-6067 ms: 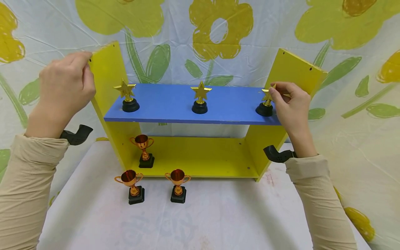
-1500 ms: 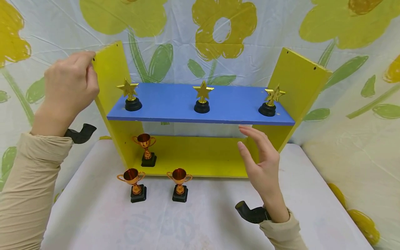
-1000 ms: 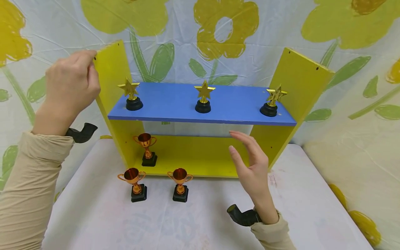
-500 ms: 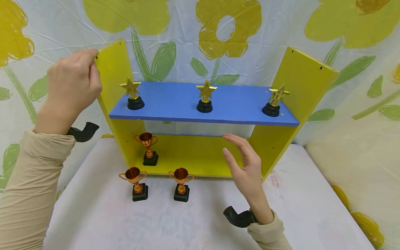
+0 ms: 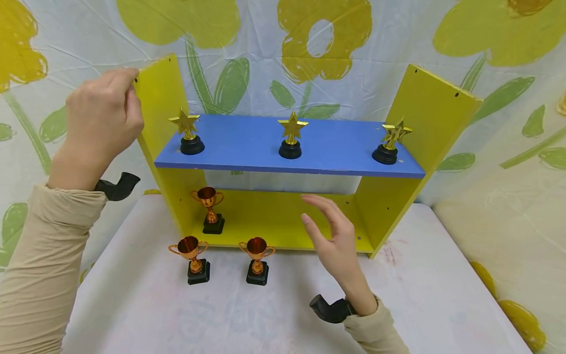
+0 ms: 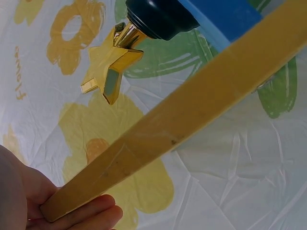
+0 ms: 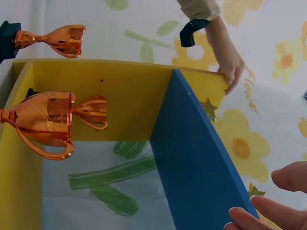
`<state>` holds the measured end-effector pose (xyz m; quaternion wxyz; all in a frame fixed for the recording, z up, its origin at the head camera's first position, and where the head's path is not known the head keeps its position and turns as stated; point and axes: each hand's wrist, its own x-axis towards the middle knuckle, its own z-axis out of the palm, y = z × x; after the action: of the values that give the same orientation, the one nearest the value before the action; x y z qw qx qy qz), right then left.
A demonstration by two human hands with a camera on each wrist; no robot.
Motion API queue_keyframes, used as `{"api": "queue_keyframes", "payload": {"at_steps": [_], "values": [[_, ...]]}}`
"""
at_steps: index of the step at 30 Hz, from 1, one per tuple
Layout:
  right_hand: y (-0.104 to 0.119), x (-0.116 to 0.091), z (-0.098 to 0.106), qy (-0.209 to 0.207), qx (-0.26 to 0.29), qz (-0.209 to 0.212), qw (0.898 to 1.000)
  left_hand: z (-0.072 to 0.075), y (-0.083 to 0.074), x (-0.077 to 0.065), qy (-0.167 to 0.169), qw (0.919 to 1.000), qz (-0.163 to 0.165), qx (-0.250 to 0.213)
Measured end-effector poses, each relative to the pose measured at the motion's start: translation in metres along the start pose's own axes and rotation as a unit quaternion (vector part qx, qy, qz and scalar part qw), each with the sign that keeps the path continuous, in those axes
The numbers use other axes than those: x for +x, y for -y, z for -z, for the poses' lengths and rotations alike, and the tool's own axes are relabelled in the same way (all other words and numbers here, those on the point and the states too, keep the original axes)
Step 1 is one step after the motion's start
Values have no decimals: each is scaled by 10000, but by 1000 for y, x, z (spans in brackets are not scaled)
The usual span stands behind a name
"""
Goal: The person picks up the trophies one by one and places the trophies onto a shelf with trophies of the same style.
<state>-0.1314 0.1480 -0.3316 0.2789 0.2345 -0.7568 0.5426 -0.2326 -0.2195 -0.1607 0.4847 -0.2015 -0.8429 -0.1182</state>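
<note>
My left hand point(image 5: 103, 110) grips the top corner of the left yellow side panel point(image 5: 158, 93) of a small shelf; in the left wrist view its fingers point(image 6: 98, 213) lie around the panel's end. My right hand point(image 5: 338, 241) holds nothing, thumb and fingers apart, before the lower yellow board point(image 5: 274, 216). Three gold star trophies point(image 5: 292, 129) stand spaced along the blue shelf board point(image 5: 243, 132). One bronze trophy cup point(image 5: 208, 199) stands at the lower board's left end. On the table before the shelf are two more, a left cup point(image 5: 189, 250) and a right cup point(image 5: 257, 250).
A white cloth covers the table point(image 5: 247, 324). The right yellow side panel point(image 5: 431, 108) rises beside the rightmost star trophy. Behind hangs a flower-printed curtain point(image 5: 256, 39). A black curved wrist piece point(image 5: 329, 309) sits on the right wrist, another point(image 5: 118, 187) on the left.
My right hand has let go of the rightmost star trophy and moved down and left, past the blue board's front. My left hand keeps its grip on the side panel.
</note>
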Motion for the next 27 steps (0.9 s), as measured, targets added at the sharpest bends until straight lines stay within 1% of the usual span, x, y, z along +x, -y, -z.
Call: {"api": "queue_keyframes", "payload": {"at_steps": [3, 12, 20, 27], "values": [[-2, -1, -3, 58, -125, -47, 9999, 0, 0, 0, 11, 10000, 9, -4], [-9, -3, -12, 251, -282, -164, 9992, 1, -1, 0, 33, 10000, 17, -8], [-13, -5, -18, 371, -251, -142, 9989, 1, -1, 0, 23, 10000, 27, 7], [-15, -6, -23, 472, -255, -207, 9983, 1, -1, 1, 26, 10000, 32, 25]]}}
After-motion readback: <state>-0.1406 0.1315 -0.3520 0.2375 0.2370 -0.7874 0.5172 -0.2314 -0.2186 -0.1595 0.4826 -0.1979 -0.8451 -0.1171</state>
